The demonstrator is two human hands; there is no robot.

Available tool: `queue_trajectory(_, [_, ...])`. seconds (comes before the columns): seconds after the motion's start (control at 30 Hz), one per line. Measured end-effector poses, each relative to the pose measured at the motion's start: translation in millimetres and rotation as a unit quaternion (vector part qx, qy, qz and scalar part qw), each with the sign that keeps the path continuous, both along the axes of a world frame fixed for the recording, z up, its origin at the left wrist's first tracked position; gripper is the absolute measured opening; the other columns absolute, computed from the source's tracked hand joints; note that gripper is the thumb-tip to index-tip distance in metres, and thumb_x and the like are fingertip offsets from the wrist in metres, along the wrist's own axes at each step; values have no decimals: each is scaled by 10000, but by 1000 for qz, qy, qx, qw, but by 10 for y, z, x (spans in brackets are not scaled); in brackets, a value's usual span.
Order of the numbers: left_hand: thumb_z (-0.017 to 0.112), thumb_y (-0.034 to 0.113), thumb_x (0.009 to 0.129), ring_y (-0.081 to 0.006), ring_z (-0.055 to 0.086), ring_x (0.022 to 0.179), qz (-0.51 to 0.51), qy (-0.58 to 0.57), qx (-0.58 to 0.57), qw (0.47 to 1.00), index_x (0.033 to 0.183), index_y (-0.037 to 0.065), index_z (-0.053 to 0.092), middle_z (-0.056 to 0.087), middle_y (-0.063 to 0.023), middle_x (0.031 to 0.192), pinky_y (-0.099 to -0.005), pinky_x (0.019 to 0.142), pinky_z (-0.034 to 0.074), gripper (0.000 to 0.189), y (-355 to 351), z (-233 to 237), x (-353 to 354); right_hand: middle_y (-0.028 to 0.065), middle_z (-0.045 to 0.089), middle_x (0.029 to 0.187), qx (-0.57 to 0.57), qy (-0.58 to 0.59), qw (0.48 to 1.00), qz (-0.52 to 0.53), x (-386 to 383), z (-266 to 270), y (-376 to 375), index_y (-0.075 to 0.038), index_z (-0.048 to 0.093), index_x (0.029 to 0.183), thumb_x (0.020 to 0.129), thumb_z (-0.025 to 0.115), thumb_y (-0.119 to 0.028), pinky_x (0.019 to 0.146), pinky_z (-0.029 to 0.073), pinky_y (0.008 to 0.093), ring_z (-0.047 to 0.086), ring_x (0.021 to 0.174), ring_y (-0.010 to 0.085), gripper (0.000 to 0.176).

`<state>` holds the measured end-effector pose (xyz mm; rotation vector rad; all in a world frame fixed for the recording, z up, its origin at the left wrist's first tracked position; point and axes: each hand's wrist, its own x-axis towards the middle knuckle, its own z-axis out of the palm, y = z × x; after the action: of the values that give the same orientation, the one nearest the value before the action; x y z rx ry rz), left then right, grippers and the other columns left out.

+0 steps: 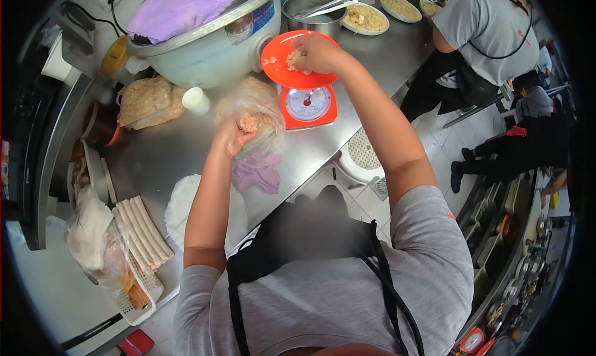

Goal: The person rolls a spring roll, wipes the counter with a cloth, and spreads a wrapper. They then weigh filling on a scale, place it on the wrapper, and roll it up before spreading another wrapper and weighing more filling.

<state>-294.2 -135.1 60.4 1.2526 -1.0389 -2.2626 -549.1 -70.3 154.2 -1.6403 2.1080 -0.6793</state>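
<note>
Orange plate on dial scale, crumbly food pinched in right fingers over plate, food clump gripped in left fingers at plastic bag, steel bench beneath.

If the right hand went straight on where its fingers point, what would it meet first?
The right hand would likely meet the clump of crumbly food at its fingertips first, then the red plate beneath; exact depth is unclear.

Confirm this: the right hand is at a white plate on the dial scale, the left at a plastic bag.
Wrong colour: the head view shows an orange plate on the dial scale. The right hand is at it, the left hand at a plastic bag.
</note>
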Motion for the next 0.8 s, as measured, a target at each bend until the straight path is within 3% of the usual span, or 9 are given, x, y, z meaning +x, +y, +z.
queue_trajectory(0.07, [387,151,903,-266,529,993,-21,-17,-27,999,1184,-25,378,475,-150,1170,-416,817,474,331,-35,-127,24,87,646,773,-43,48,998,-16,22,7,32,-45,509,1163,707,623,-152,697,486,328,626,726,190,482])
queue_trajectory(0.37, [433,90,880,-248,530,964,-27,-63,-108,992,1139,-42,416,480,-126,1111,-388,818,495,291,62,-38,-5,120,627,938,-98,4,993,-60,88,227,158,-90,609,1020,721,550,-111,701,496,343,623,777,245,305])
queue_trajectory(0.67, [478,112,859,-166,550,881,-45,-80,-124,988,1066,31,479,545,-54,984,-314,727,505,222,29,-58,-23,114,623,959,-174,-143,973,-51,-51,164,70,-90,627,975,718,572,-105,724,490,341,604,841,264,263])
queue_trajectory(0.8, [479,116,858,-171,554,880,-53,-73,-126,988,1061,33,479,546,-58,995,-307,721,503,220,23,-83,-14,111,624,959,-128,-36,991,-29,-92,63,131,-100,624,994,698,604,-119,751,475,345,599,853,268,297])
